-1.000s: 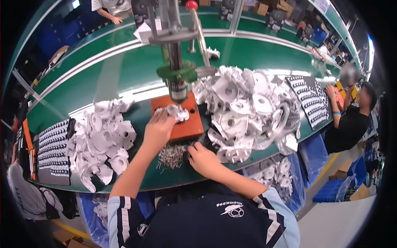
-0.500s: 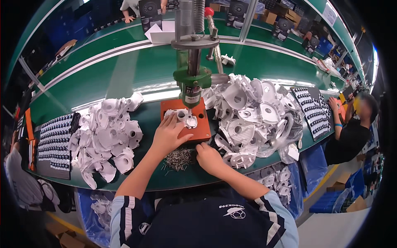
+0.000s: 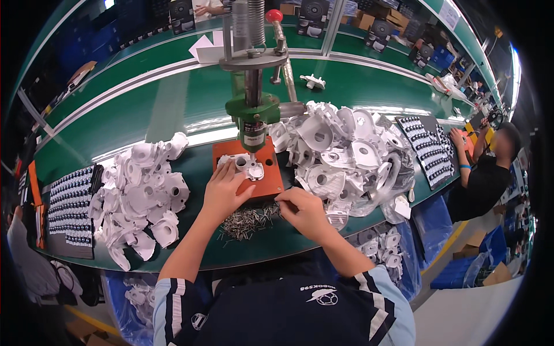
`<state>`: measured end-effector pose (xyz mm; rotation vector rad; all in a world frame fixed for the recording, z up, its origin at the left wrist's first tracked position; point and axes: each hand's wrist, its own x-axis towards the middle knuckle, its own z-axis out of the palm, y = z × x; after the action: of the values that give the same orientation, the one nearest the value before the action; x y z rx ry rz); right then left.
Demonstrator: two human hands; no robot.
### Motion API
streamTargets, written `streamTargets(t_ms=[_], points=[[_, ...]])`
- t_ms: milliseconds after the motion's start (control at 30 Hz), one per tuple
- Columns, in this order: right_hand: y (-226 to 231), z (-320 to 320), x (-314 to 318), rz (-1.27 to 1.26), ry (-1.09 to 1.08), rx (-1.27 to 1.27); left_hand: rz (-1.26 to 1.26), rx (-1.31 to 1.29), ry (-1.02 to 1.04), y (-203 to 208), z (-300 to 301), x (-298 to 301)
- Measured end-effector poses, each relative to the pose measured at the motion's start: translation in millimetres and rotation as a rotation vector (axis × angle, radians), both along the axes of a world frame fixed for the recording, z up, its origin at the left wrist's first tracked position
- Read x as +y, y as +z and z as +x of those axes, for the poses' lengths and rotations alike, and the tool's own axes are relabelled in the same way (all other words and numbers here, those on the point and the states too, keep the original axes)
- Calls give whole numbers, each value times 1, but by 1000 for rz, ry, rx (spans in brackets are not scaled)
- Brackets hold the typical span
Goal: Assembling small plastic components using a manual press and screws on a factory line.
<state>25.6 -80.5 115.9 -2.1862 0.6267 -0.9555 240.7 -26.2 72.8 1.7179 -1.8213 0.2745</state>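
Note:
A white plastic part (image 3: 254, 172) with round openings lies on an orange fixture block (image 3: 266, 183), under the tip of a green press (image 3: 252, 134). My left hand (image 3: 224, 193) holds the part's left side against the block, fingers over it and thumb stretched to the right. By the block's front right corner, my right hand (image 3: 302, 211) has its thumb and fingertips pinched together. Whatever is between them is too small to make out. A heap of small metal pins (image 3: 245, 224) lies in front of the block, between my forearms.
White plastic parts are heaped at the left (image 3: 141, 193) and right (image 3: 323, 150). Beyond them stand a left tray (image 3: 72, 202) and a right tray (image 3: 427, 150) of small dark-topped pieces. The press lever has a red knob (image 3: 273, 15). A co-worker (image 3: 487, 179) sits at the right.
My right hand has risen from beside the pins to the block's front right corner, its fingers pinched. My left hand stays on the white part. The whole view has shifted slightly.

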Motion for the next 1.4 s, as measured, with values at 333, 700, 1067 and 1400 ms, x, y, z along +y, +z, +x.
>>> streamTargets(t_ms=[333, 700, 1067, 1400], points=[[6, -121, -58, 844, -240, -632, 0, -9, 7, -3, 1, -1], [-83, -185, -81, 54, -820, 446, -28, -46, -11, -1, 0, -2], [-84, -178, -91, -104, -896, 549, -9, -4, 5, 0, 0, 0], [21, -126, -51, 351, -491, -182, -40, -6, -9, -2, 0, 0]])
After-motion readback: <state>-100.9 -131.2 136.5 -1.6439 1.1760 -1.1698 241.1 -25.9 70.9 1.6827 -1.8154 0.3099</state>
